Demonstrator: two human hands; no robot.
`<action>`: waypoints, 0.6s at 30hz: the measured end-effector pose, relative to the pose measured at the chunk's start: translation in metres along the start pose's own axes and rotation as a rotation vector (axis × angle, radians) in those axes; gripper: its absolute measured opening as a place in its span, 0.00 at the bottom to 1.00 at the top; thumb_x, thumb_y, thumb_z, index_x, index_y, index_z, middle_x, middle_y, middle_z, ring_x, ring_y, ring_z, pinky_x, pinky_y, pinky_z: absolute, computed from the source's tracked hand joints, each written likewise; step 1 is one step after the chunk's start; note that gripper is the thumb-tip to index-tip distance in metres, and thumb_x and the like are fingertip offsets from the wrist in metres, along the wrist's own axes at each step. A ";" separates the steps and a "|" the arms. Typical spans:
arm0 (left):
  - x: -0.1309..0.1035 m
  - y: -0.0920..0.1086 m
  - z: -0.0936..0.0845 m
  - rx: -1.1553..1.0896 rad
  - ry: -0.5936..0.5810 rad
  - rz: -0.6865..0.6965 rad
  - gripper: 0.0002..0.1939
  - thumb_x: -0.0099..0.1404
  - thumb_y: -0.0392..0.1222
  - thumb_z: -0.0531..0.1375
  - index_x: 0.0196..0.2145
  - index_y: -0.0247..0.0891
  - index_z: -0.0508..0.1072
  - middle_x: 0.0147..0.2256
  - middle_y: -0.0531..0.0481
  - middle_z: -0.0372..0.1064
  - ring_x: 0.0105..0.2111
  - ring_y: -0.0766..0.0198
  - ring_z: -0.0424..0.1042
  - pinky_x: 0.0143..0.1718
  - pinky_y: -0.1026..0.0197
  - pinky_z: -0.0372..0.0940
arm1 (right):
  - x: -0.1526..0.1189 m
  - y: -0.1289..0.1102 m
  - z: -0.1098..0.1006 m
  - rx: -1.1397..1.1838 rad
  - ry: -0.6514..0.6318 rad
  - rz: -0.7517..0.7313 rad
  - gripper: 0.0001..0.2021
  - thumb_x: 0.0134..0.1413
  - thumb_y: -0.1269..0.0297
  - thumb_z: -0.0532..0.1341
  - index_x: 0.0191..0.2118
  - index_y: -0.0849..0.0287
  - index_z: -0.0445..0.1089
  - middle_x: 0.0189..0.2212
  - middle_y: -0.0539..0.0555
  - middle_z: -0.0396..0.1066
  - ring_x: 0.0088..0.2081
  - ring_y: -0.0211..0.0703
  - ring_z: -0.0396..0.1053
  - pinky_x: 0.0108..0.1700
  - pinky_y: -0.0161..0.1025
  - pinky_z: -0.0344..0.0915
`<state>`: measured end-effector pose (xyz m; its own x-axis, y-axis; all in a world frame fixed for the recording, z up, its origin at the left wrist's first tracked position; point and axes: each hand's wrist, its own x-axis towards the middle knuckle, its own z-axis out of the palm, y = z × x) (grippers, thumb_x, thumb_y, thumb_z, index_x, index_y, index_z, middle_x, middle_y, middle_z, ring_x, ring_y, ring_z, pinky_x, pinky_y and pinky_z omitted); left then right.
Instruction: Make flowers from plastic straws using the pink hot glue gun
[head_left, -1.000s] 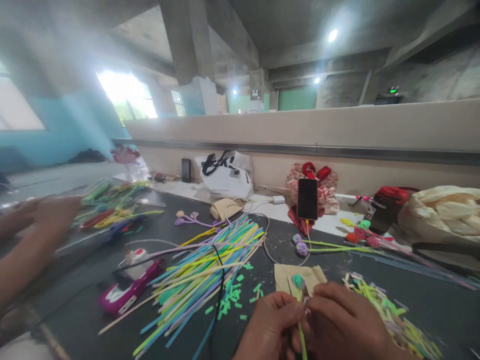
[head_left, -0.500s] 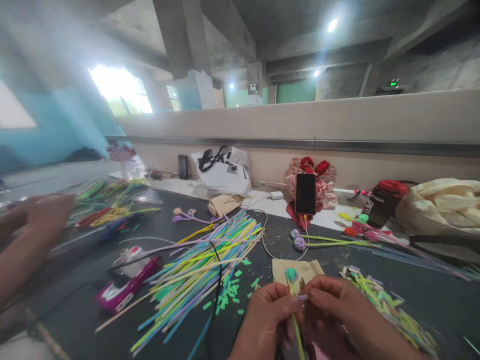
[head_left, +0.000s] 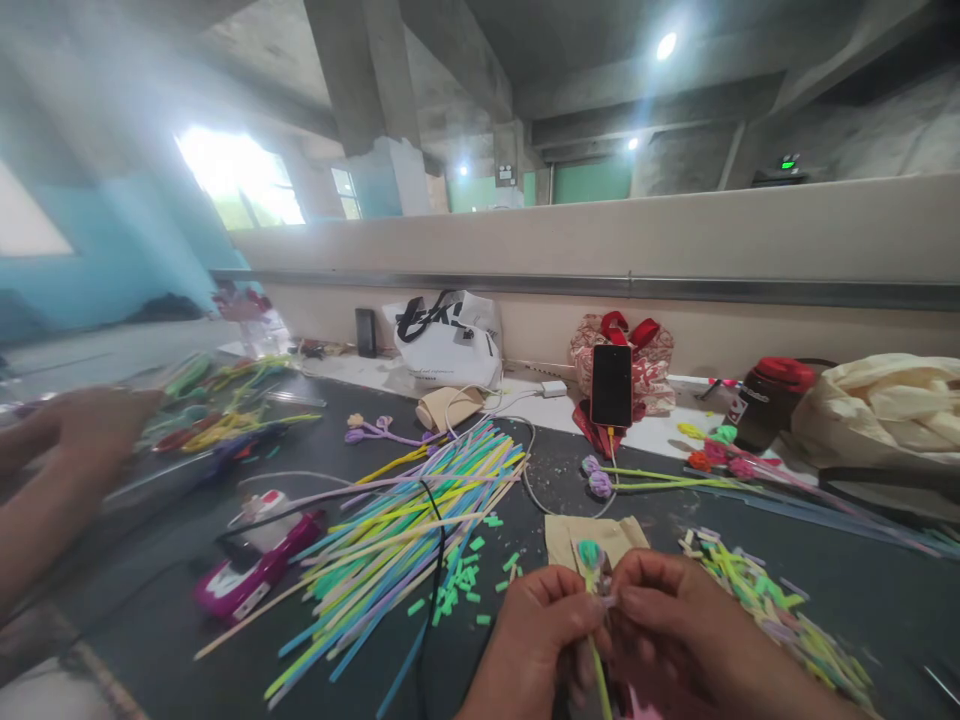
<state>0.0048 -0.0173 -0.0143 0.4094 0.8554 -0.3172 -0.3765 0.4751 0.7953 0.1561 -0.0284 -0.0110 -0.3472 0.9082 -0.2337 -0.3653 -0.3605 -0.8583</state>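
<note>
My left hand (head_left: 536,625) is closed around the yellow-green stem of a pipe-cleaner flower (head_left: 590,554) with a teal head, held upright above the near table edge. My right hand (head_left: 664,605) meets it from the right, thumb and forefinger pinching a small lilac pipe-cleaner piece (head_left: 608,601) against the stem below the head. Most of the fingers' undersides are hidden. Just behind the hands lies a brown paper piece (head_left: 562,537). Cut green bits (head_left: 457,590) lie scattered left of my left hand, and a heap of short pastel pieces (head_left: 787,610) is right of my right hand.
Long pipe cleaners (head_left: 390,560) spread across the table's middle, crossed by a black cord. A purple tool (head_left: 247,580) lies left of them. A co-worker's hand (head_left: 97,430) is at far left. Behind stand a phone (head_left: 611,388), a white bag (head_left: 446,345) and a red-lidded bottle (head_left: 772,400).
The flower's head has shifted slightly right and down, and the lilac piece sits closer against the stem. Both my hands keep their grip. The co-worker's hand moved slightly right.
</note>
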 end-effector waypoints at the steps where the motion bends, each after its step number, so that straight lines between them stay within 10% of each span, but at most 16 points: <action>1: -0.001 0.000 0.001 -0.026 -0.014 0.003 0.10 0.46 0.42 0.63 0.20 0.36 0.65 0.14 0.54 0.67 0.07 0.75 0.55 0.07 0.71 0.43 | 0.000 0.003 -0.001 0.035 0.001 -0.006 0.08 0.47 0.66 0.63 0.25 0.62 0.64 0.15 0.47 0.66 0.17 0.32 0.62 0.21 0.30 0.57; 11: 0.003 -0.003 0.002 -0.144 -0.038 -0.038 0.11 0.44 0.41 0.65 0.17 0.33 0.66 0.13 0.52 0.66 0.12 0.75 0.60 0.16 0.72 0.53 | 0.006 0.010 0.001 0.235 -0.157 -0.016 0.07 0.45 0.66 0.63 0.26 0.64 0.66 0.20 0.54 0.69 0.20 0.38 0.67 0.21 0.32 0.59; 18: 0.004 -0.004 -0.002 -0.103 -0.043 0.000 0.11 0.48 0.43 0.62 0.19 0.36 0.64 0.13 0.55 0.66 0.06 0.76 0.52 0.07 0.71 0.41 | 0.007 0.001 -0.008 -0.121 0.016 -0.124 0.09 0.51 0.63 0.62 0.29 0.65 0.70 0.17 0.49 0.67 0.20 0.35 0.65 0.25 0.32 0.60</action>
<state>0.0063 -0.0155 -0.0195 0.4436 0.8470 -0.2929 -0.4589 0.4954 0.7375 0.1603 -0.0211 -0.0174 -0.2917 0.9478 -0.1289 -0.2971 -0.2179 -0.9297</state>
